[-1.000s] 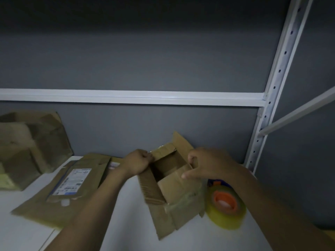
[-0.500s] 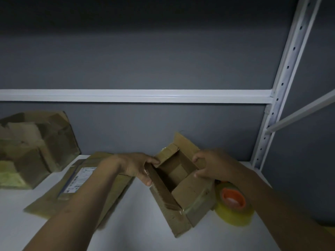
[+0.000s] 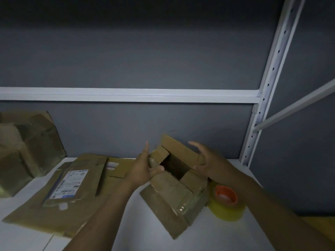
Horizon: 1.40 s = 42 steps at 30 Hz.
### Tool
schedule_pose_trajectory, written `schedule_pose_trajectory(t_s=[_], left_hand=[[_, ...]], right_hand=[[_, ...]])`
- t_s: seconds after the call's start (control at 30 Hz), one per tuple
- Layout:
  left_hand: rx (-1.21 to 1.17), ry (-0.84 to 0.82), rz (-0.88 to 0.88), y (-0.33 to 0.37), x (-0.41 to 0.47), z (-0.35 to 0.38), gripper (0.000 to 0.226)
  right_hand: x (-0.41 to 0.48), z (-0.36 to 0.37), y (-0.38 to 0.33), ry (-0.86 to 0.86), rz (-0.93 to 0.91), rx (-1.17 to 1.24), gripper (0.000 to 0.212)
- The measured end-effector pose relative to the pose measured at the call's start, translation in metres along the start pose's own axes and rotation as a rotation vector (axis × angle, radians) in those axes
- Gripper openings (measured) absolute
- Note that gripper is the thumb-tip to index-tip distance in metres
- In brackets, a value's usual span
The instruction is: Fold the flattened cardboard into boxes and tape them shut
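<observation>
**One box standing open, flaps not yet folded**

The box [image 3: 174,192] sits tilted on the white worktop [image 3: 126,229], right of centre, with its mouth facing up and away. Its walls are up and a glossy strip, probably tape, shows along its near lower edge, so the bottom looks closed already. The top is open: the far flap [image 3: 174,145] stands upright and the inside is dark and seems empty.

The left hand [image 3: 143,169] lies flat against the box's left side, fingers straight and pointing up, thumb resting over the edge. It steadies the box rather than grips it. The right hand [image 3: 208,160] is spread wide with loosely curved fingers, just beside the right-hand flap. It holds nothing, and whether the thumb touches the cardboard is hard to tell.

Still to do on this box, by my reading: fold the top flaps in and tape the seam. The roll of tape [image 3: 226,201] lies untouched just right of the box. To the left, flattened cardboard [image 3: 76,189] with a label [image 3: 69,182] waits its turn. A pile of boxes [image 3: 27,147] at the far left looks already made up.
</observation>
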State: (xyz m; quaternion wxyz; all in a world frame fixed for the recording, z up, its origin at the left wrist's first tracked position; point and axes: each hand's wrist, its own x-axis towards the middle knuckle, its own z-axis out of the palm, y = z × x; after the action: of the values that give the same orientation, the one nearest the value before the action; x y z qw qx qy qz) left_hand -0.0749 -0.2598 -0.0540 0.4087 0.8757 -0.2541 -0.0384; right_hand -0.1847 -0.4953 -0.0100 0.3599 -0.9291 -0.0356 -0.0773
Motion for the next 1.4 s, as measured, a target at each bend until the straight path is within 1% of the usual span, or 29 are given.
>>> schedule_pose_trajectory(t_s=[0.03,0.1,0.17,0.23,0.27,0.3,0.37,0.4,0.43,0.5,0.57,0.63,0.7,0.77,0.83,0.87,0.9,0.97,1.03,1.07,1.1,1.13,1.17,1.2,1.23,1.27,1.3,1.37,1.4], left_hand=[[-0.128,0.000,-0.022,0.001,-0.004,-0.003,0.112],[-0.203,0.091,-0.083,0.002,-0.010,-0.009,0.109],[-0.151,0.220,-0.149,0.003,-0.015,-0.016,0.106],[-0.012,0.293,-0.232,0.001,-0.021,-0.017,0.100],[0.055,0.309,-0.277,0.000,-0.025,-0.016,0.096],[0.101,0.309,-0.309,-0.003,-0.029,-0.013,0.091],[0.143,0.291,-0.324,-0.009,-0.034,-0.007,0.078],[0.176,0.271,-0.319,-0.009,-0.037,-0.006,0.071],[0.219,0.243,-0.294,-0.010,-0.038,-0.007,0.063],[0.242,0.173,-0.219,-0.014,-0.037,-0.012,0.049],[0.106,0.145,-0.175,-0.018,-0.038,-0.015,0.037],[-0.101,0.197,-0.178,-0.022,-0.040,-0.011,0.026],[-0.264,0.276,-0.228,-0.023,-0.041,0.000,0.021],[-0.263,0.334,-0.266,-0.022,-0.036,0.011,0.018],[-0.150,0.349,-0.274,-0.021,-0.031,0.016,0.014],[-0.078,0.337,-0.272,-0.018,-0.029,0.017,0.016],[0.017,0.327,-0.263,-0.016,-0.026,0.017,0.023],[0.257,0.310,-0.229,-0.012,-0.022,0.017,0.035],[0.481,0.313,-0.202,-0.007,-0.018,0.017,0.038],[0.572,0.346,-0.154,-0.005,-0.017,0.017,0.038],[0.637,0.388,-0.065,-0.002,-0.018,0.018,0.038],[0.664,0.408,0.051,0.000,-0.019,0.020,0.039],[0.640,0.396,0.177,0.003,-0.021,0.022,0.044],[0.586,0.310,0.260,0.008,-0.023,0.027,0.053],[0.535,0.181,0.288,0.013,-0.025,0.032,0.066],[0.534,0.046,0.267,0.017,-0.026,0.039,0.081],[0.578,-0.019,0.249,0.017,-0.027,0.044,0.095],[0.657,-0.018,0.227,0.019,-0.025,0.049,0.116],[0.671,-0.007,0.210,0.021,-0.025,0.049,0.121]], right_hand=[[0.001,0.002,-0.001,0.027,0.001,0.028,0.066],[0.002,0.007,-0.005,0.051,-0.037,0.026,0.054],[0.002,0.016,-0.010,0.075,-0.081,0.001,0.042],[0.002,0.028,-0.011,0.061,-0.105,-0.019,0.035],[0.000,0.033,-0.012,0.007,-0.090,-0.058,0.035],[-0.004,0.039,-0.011,-0.089,-0.049,-0.110,0.040],[-0.012,0.048,-0.004,-0.269,-0.001,-0.251,0.059],[-0.015,0.051,0.001,-0.307,0.004,-0.309,0.066],[-0.019,0.052,0.003,-0.311,0.004,-0.332,0.069],[-0.021,0.051,0.005,-0.290,0.033,-0.315,0.067],[-0.019,0.048,0.006,-0.275,0.052,-0.310,0.060],[-0.014,0.046,0.011,-0.260,0.065,-0.350,0.053],[-0.009,0.045,0.018,-0.191,0.089,-0.355,0.047],[-0.006,0.049,0.022,-0.111,0.116,-0.279,0.045],[-0.009,0.058,0.021,-0.097,0.138,-0.221,0.054],[-0.011,0.063,0.022,-0.086,0.138,-0.223,0.059],[-0.013,0.067,0.023,-0.057,0.124,-0.228,0.061],[-0.013,0.071,0.027,0.014,0.098,-0.203,0.058],[-0.008,0.071,0.030,0.045,0.099,-0.180,0.056],[-0.006,0.070,0.031,0.052,0.102,-0.189,0.055],[-0.004,0.069,0.032,0.063,0.095,-0.205,0.056],[-0.003,0.068,0.033,0.064,0.090,-0.220,0.056],[-0.002,0.066,0.033,0.067,0.086,-0.230,0.055],[-0.001,0.066,0.034,0.065,0.090,-0.231,0.054],[0.000,0.066,0.036,0.059,0.090,-0.235,0.052],[0.000,0.065,0.037,0.052,0.074,-0.237,0.052],[0.001,0.065,0.037,0.035,0.050,-0.227,0.054],[-0.005,0.057,0.040,-0.020,0.013,-0.117,0.055],[-0.011,0.050,0.045,-0.023,0.018,-0.044,0.052]])
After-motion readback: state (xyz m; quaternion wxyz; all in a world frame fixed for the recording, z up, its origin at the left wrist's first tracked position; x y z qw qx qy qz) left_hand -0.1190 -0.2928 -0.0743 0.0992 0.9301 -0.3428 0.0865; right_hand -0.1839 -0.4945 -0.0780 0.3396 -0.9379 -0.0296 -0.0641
